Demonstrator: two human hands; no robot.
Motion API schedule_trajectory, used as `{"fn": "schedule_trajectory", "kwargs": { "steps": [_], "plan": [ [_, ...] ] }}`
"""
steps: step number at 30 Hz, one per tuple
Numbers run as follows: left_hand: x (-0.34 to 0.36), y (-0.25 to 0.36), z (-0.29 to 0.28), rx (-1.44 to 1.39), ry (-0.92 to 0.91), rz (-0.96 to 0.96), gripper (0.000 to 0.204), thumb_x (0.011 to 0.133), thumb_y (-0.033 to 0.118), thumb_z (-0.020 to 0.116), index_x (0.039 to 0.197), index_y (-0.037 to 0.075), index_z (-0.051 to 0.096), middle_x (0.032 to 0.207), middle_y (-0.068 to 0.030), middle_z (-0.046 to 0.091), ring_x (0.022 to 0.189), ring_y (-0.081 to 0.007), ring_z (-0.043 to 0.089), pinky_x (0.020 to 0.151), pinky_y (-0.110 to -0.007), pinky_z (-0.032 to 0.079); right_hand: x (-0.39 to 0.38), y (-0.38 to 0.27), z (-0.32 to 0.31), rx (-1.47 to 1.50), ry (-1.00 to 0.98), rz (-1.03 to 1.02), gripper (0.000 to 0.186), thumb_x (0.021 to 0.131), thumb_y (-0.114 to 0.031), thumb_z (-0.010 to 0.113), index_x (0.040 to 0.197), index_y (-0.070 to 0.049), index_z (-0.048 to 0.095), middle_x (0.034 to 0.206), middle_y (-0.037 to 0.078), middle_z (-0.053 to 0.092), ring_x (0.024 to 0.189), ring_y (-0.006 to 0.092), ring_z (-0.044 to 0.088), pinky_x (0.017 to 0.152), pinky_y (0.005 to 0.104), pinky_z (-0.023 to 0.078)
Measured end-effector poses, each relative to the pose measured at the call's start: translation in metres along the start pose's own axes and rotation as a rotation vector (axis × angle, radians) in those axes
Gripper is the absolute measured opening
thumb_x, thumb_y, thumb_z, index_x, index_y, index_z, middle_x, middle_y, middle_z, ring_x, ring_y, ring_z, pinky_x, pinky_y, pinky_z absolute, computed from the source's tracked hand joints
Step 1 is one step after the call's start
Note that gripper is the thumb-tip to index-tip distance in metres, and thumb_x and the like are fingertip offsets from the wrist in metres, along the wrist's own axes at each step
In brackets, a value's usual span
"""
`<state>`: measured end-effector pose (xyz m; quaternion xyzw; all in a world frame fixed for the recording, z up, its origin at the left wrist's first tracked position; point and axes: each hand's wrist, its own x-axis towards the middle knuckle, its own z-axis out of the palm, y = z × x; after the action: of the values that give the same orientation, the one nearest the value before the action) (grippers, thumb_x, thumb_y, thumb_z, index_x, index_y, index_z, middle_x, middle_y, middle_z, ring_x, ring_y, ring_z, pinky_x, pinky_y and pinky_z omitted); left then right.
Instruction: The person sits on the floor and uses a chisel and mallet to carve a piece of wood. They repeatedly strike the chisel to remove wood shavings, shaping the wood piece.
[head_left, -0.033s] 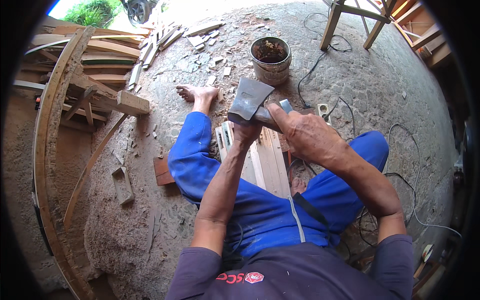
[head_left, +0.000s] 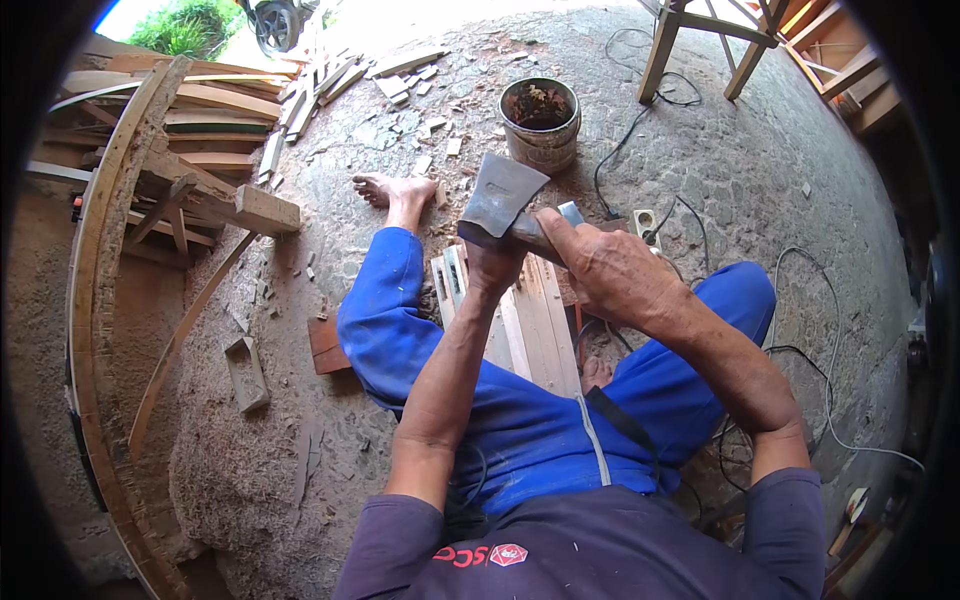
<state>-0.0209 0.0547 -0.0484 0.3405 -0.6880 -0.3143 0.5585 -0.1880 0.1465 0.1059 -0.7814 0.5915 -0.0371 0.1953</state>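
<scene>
Between my legs, my right hand [head_left: 622,268] wraps round the short handle of a hatchet [head_left: 503,195], whose broad grey blade points up and away from me. My left hand [head_left: 490,268] is raised just beneath the hatchet head; the head hides its fingers, so I cannot make out whether it grips anything. Just past the right hand's knuckles shows a small shiny metal piece [head_left: 571,212], its kind unclear. Below both hands lie long pale wooden pieces [head_left: 530,315], some with slots cut in them near the far end.
Ahead stands a worn bucket [head_left: 542,150]. Offcuts [head_left: 400,88] and chips litter the floor. A curved timber frame [head_left: 100,280] rises at left, near a small wooden box [head_left: 246,374]. Cables run from a socket block [head_left: 645,222] at right; a wooden stand [head_left: 663,55] is behind.
</scene>
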Motion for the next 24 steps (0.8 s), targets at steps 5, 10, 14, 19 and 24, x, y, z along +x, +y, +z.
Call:
{"fn": "schedule_trajectory", "kwargs": {
  "steps": [5, 10, 14, 19, 24],
  "plan": [
    [-0.015, -0.006, 0.000, 0.010, -0.039, -0.198, 0.024, 0.085, 0.022, 0.081, 0.097, 0.003, 0.071, 0.081, -0.0075, 0.072, 0.072, -0.0247, 0.070, 0.069, -0.038, 0.053, -0.020, -0.001, -0.011, 0.444, 0.367, -0.220, 0.058, 0.088, -0.003, 0.068, 0.142, -0.006, 0.047, 0.108, 0.024, 0.070, 0.095, 0.0431, 0.071, 0.083, 0.0478, 0.058],
    [-0.010, -0.011, -0.011, 0.124, -0.096, -0.243, 0.033, 0.088, 0.032, 0.079, 0.083, 0.002, 0.067, 0.070, -0.0067, 0.068, 0.064, -0.0229, 0.065, 0.064, -0.039, 0.050, -0.033, -0.046, -0.091, 0.474, 0.980, -0.335, 0.054, 0.088, -0.002, 0.074, 0.137, -0.005, 0.051, 0.088, 0.015, 0.066, 0.078, 0.0271, 0.071, 0.073, 0.0417, 0.058],
    [-0.008, 0.000, -0.006, -0.009, -0.100, -0.326, 0.025, 0.085, 0.022, 0.082, 0.088, 0.002, 0.067, 0.077, -0.0061, 0.070, 0.072, -0.0153, 0.066, 0.068, -0.036, 0.051, -0.029, -0.037, -0.067, 0.291, 1.025, -0.361, 0.052, 0.088, 0.004, 0.067, 0.134, -0.005, 0.046, 0.078, 0.013, 0.062, 0.067, 0.0276, 0.070, 0.055, 0.0438, 0.055],
    [-0.006, 0.027, -0.002, -0.268, -0.009, -0.300, 0.016, 0.086, 0.012, 0.080, 0.094, 0.001, 0.071, 0.085, -0.0045, 0.073, 0.074, -0.0144, 0.068, 0.066, -0.033, 0.054, -0.009, 0.019, 0.032, 0.222, 0.168, -0.076, 0.053, 0.089, -0.007, 0.060, 0.138, -0.005, 0.040, 0.095, 0.028, 0.069, 0.090, 0.0457, 0.070, 0.076, 0.0543, 0.053],
    [0.019, 0.016, -0.016, -0.216, -0.166, -0.473, 0.012, 0.086, 0.010, 0.078, 0.087, 0.001, 0.071, 0.075, -0.0022, 0.069, 0.066, -0.0102, 0.063, 0.060, -0.030, 0.051, -0.007, -0.003, 0.034, 0.669, 0.235, 0.058, 0.051, 0.090, -0.011, 0.064, 0.137, -0.006, 0.043, 0.104, 0.029, 0.068, 0.101, 0.0476, 0.068, 0.085, 0.0539, 0.053]
  ]
}}
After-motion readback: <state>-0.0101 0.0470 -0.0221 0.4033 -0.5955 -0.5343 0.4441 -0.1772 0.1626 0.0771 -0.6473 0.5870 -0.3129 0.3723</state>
